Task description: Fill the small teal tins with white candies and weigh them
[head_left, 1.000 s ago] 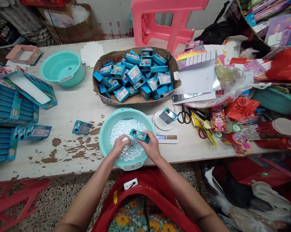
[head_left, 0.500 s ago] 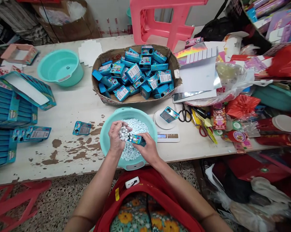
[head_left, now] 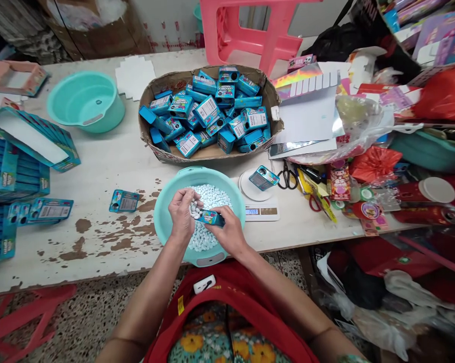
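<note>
My left hand (head_left: pixel 181 214) is cupped round a handful of small white candies (head_left: pixel 195 207) above the turquoise basin (head_left: pixel 167 229). Lower in that basin lies a heap of the same pale candies (head_left: pixel 204 237). Between the fingers of my right hand (head_left: pixel 229 232) is a small blue candy box (head_left: pixel 210 218), tilted with one end against the candies in my left hand. Beside the basin, another blue box (head_left: pixel 264 178) rests on the white plate of a digital scale (head_left: pixel 263 212). One more blue box (head_left: pixel 123 201) lies on the table to the left.
Behind the basin stands a cut-down cardboard carton (head_left: pixel 208 157) full of blue boxes. An empty turquoise basin (head_left: pixel 86 103) and stacked blue display boxes (head_left: pixel 19 166) are at the left. Black scissors (head_left: pixel 287 175), papers (head_left: pixel 310 118) and packaging crowd the right. A pink stool (head_left: pixel 250 30) stands at the back.
My left fingers have closed further over the candies, and fewer of them show. The box in my right hand has shifted slightly and shows more of its printed side. The whole view has shifted a little.
</note>
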A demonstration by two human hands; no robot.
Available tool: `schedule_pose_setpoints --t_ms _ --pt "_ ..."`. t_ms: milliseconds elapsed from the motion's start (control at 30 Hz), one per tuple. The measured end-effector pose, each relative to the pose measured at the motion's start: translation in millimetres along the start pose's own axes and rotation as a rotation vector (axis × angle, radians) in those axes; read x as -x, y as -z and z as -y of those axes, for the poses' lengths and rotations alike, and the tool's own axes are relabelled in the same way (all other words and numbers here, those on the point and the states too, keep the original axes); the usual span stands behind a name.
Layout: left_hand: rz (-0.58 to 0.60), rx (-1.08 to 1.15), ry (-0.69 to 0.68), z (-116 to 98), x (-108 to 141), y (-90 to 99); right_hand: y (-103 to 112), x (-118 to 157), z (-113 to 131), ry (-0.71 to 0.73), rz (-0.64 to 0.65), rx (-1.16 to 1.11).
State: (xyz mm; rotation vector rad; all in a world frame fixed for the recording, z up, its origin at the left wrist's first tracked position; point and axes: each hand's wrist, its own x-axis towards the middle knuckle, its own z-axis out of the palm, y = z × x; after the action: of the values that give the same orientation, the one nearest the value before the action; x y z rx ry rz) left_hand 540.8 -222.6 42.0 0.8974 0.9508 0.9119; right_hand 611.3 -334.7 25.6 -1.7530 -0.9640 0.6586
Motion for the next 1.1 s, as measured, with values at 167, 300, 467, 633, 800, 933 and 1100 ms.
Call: schedule_pose_setpoints --t_ms 167,300,467,633,800,933,1100 --pt "-0.035 0.014 -0.008 -4.1 -1.1 -2.0 2.6 -1.1 6.0 0.004 -0.016 -0.03" --pt "-0.015 0.025 -0.022 -3.4 -4.1 -3.8 2.5 -2.4 3.2 0.037 -0.017 -0.053" --pt "-0.068 0.023 0.018 -4.2 1.5 -6.6 1.7 -1.3 -1.8 0.019 -0.016 -0.068" --pt "-0.062 -0.005 -0.112 -7.3 11.6 -7.9 0.7 5.2 1.3 0.08 -0.026 -0.112" --pt "-0.135 -0.05 -0.078 6.7 7.8 -6.9 -7.5 6.1 -7.9 -0.004 -0.051 -0.103" --pt "-0.097 -0.093 -0.149 5.2 9.9 -10.7 -4.9 7.7 -7.8 0.016 -0.08 -0.123" --pt "-0.097 -0.129 -0.173 7.1 8.2 -19.4 -6.0 8.0 -11.7 0.007 -0.117 -0.144"
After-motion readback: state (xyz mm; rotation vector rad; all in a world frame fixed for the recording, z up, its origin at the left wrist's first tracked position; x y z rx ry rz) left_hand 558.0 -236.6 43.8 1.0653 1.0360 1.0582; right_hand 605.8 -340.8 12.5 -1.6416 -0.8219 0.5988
